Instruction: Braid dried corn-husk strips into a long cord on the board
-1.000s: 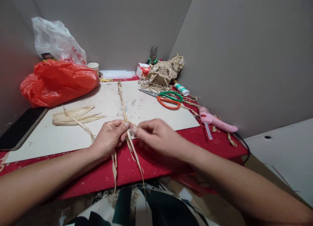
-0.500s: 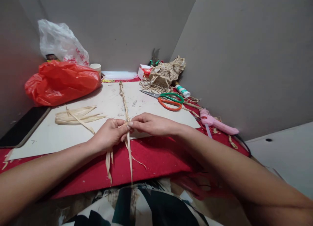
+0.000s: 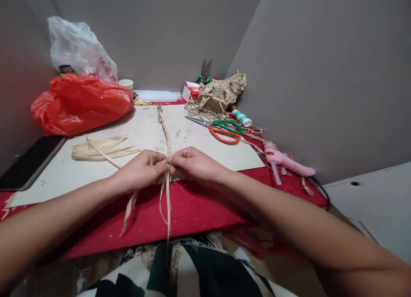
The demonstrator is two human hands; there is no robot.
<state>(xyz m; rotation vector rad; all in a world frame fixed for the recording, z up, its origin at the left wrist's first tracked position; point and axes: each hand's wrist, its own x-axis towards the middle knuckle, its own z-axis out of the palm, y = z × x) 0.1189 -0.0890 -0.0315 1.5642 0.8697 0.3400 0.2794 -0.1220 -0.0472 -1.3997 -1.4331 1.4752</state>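
Observation:
A thin braided cord (image 3: 165,132) of dry, straw-coloured husk runs from the far part of the white board (image 3: 199,153) down to my fingers. My left hand (image 3: 144,168) pinches the loose husk strips (image 3: 167,202) at the cord's near end. Right beside it, my right hand (image 3: 189,162) pinches the same spot, the fingertips of both hands meeting there. Loose strips hang below over the red cloth, and another bunch trails under my left hand. A flat bundle of dry husk strips (image 3: 99,149) lies on the board to the left.
Scissors (image 3: 221,130) with green and orange handles lie right of the cord. Behind them sits a woven twine piece (image 3: 221,93). A pink glue gun (image 3: 285,162) rests at the right edge. At left are a red plastic bag (image 3: 83,104) and a phone (image 3: 30,164).
Both hands stay at the cord's near end, fingers shifting slightly. The hanging strips have swung left, and the bunch under my left hand has moved left too. The view has tilted slightly.

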